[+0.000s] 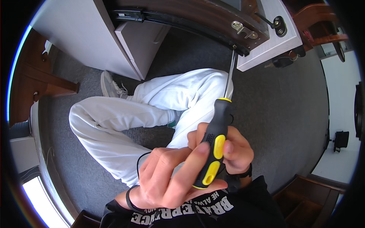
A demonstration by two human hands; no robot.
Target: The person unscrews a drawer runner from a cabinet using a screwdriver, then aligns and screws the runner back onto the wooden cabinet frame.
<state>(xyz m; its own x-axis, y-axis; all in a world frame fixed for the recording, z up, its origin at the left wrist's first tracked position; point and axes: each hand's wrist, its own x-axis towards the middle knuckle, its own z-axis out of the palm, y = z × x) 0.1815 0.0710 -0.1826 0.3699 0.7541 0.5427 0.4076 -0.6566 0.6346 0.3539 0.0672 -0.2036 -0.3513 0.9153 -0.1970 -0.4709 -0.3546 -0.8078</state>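
A screwdriver with a black and yellow handle points away from me, its long metal shaft reaching up to a small screw. That screw sits near the right end of a black drawer slide fixed along a dark brown drawer side. The shaft's tip appears to touch the screw. My left hand is closed on the handle's lower part, its fingers along the left side. From the right, my right hand wraps the handle higher up, with the thumb by the upper yellow inset.
The drawer's pale front panel stands at upper right, with a black fitting and keys. A silver bracket is on the drawer side. A white cabinet rises at upper left. My bent legs rest on dark grey flooring.
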